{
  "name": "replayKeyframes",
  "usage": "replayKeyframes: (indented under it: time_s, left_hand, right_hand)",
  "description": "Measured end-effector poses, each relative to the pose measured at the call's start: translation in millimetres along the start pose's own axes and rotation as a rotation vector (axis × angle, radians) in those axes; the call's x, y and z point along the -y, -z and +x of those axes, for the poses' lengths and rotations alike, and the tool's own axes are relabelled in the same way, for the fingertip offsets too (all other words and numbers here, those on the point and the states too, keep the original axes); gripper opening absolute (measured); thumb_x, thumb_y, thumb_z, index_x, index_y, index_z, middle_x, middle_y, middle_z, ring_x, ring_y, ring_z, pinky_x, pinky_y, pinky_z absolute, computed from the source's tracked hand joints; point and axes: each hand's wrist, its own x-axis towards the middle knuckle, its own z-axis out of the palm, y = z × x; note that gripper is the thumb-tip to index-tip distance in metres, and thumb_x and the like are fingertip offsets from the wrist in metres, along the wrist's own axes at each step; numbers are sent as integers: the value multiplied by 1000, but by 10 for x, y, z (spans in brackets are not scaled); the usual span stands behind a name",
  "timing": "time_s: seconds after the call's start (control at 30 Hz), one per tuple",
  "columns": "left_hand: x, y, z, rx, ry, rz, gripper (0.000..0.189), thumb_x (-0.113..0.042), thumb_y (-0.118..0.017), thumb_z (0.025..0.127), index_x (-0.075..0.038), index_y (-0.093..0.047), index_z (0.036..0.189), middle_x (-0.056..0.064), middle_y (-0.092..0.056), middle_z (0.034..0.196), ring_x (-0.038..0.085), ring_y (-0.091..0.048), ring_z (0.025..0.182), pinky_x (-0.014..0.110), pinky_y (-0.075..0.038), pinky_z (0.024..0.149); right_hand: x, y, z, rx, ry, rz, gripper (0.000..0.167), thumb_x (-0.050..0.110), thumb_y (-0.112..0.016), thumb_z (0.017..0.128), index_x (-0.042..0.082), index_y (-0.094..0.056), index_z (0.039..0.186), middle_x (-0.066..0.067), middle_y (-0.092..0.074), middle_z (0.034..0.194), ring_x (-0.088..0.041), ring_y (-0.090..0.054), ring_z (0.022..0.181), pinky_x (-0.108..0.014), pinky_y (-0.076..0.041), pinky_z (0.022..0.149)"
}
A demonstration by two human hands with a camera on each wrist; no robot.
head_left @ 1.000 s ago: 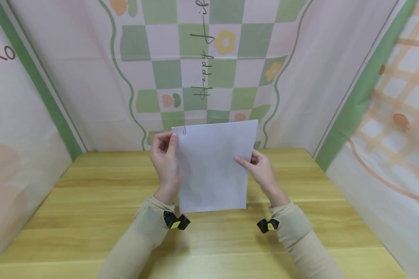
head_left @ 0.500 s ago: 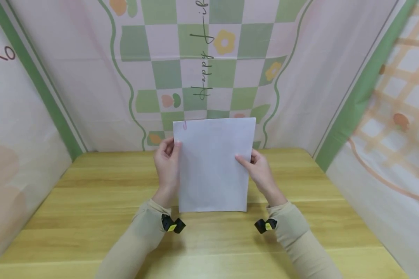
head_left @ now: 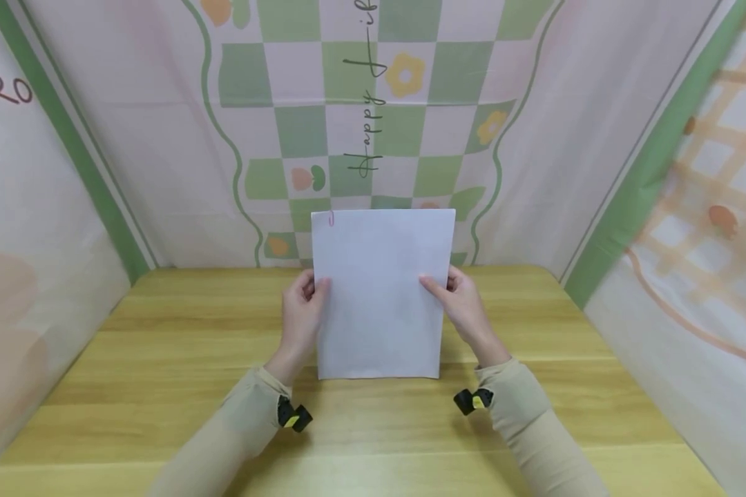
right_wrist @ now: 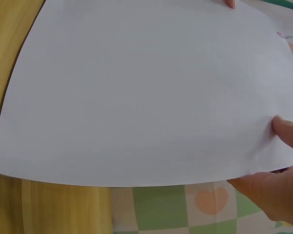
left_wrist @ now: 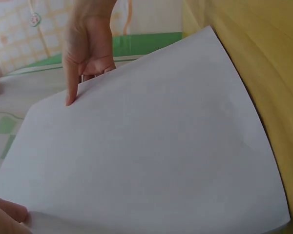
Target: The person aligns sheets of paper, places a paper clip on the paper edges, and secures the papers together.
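Observation:
White sheets of paper (head_left: 379, 310) stand upright over the table, their blank face toward me. A pink paper clip (head_left: 331, 219) sits on the top edge near the upper left corner, and the right wrist view catches part of this clip (right_wrist: 281, 35) too. My left hand (head_left: 302, 310) pinches the left edge around mid-height, thumb in front and fingers behind. On the opposite edge my right hand (head_left: 466, 304) holds the paper the same way, at about the same height. The fingers behind the paper are partly hidden.
Under the paper lies a wooden table (head_left: 373, 435). A printed curtain (head_left: 404, 131) with green checks hangs behind its far edge, and more printed cloth (head_left: 709, 228) encloses both sides. Each sleeve carries a small black wrist camera (head_left: 472, 400).
My left hand has slid down the paper's left edge, away from the clipped corner. The paper has straightened from a slight tilt. My right hand keeps its hold in nearly the same place.

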Motion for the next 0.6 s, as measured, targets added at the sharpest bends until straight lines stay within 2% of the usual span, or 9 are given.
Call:
replayKeyframes:
  time_s: [0.27, 0.47, 0.6]
  left_hand:
    - [65, 63, 9, 10, -7, 110, 18, -8, -58, 93, 3, -65, 106, 20, -68, 100, 16, -63, 86, 19, -50, 71]
    - [90, 118, 83, 44, -12, 196, 18, -12, -62, 91, 0, -67, 103, 18, -70, 99, 23, -64, 88, 25, -51, 74]
    - [137, 158, 138, 78, 11, 245, 17, -15, -63, 91, -2, -67, 101, 16, -70, 96, 24, -64, 86, 28, -51, 74]
  right_hand:
    - [16, 11, 8, -8, -16, -35, 48, 28, -61, 93, 1, -51, 131, -23, -59, 121, -11, -61, 91, -22, -52, 77]
    - [8, 28, 53, -14, -5, -134, 44, 25, -59, 94, -1, -52, 129, -25, -60, 114, -18, -60, 90, -23, -51, 73]
    - [-26, 37, 96, 10, -19, -209, 42, 24, -58, 95, -2, -54, 127, -24, -61, 110, -22, -59, 89, -24, -50, 72]
